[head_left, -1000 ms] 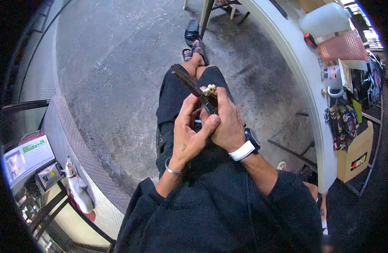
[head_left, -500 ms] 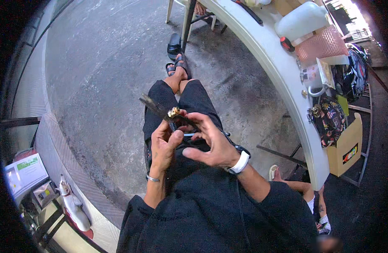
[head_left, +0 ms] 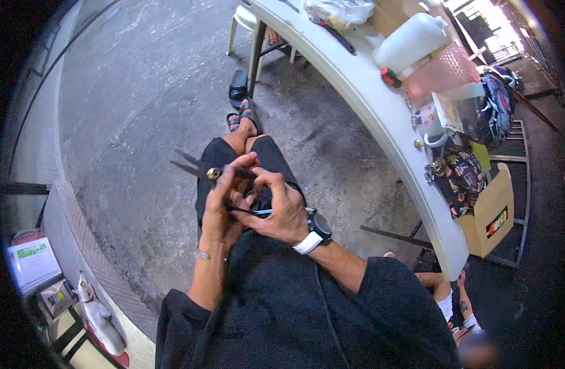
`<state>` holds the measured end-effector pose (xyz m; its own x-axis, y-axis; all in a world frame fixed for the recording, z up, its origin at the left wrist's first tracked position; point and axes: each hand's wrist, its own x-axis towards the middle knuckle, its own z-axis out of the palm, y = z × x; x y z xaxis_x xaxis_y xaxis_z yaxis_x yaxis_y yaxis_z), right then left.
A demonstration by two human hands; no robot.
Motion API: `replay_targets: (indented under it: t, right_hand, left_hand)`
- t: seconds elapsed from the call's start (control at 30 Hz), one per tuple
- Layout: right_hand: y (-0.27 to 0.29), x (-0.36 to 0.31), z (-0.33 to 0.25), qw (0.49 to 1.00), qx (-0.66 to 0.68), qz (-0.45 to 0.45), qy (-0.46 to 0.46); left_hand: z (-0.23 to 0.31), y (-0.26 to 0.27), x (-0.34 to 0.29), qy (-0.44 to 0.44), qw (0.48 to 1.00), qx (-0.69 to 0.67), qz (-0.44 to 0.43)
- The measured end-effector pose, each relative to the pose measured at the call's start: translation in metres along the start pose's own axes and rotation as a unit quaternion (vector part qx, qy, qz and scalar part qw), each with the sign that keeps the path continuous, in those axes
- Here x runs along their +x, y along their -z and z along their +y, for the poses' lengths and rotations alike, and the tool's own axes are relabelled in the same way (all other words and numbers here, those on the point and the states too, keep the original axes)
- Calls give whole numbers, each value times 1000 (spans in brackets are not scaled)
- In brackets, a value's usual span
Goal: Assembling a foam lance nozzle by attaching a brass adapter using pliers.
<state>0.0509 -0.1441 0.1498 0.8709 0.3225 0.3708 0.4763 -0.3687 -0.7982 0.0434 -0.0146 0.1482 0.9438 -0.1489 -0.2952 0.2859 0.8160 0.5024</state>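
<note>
My left hand is closed around a dark two-pronged tool, its prongs sticking out to the left over my lap. A small brass fitting shows beside the tool, at my left fingers; how the two are joined is unclear. Curled in close, my right hand has its thumb and fingers bent together against the left hand. What lies between the right fingers is hidden. Under them runs a thin dark strip with a pale shine, partly covered.
A curved white table on the right carries a white jug, a red-and-black tool, a mug and brass pieces. Beside it stands a cardboard box. A cat lies lower left. Another person's arm shows lower right.
The view has shifted, so the table sits further left. My right hand has closed from spread fingers and come in against the left. The brass fitting has turned, its end now facing up.
</note>
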Motion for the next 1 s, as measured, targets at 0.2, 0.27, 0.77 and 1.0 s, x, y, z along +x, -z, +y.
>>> replay_targets:
  t: [0.2, 0.27, 0.77, 1.0]
  right_hand:
    - [9, 2, 4, 989, -130, -15, 75]
    - [6, -1, -2, 984, -161, -58, 56]
    - [135, 87, 16, 971, -228, 26, -64]
    - [173, 169, 102, 885, -459, 34, -74]
  left_hand:
    - [-1, -1, 9, -44, 998, 26, 41]
    - [-1, 4, 9, -49, 997, 44, 48]
    - [16, 91, 40, -129, 940, 274, 155]
    - [-19, 132, 58, -132, 826, 518, 180]
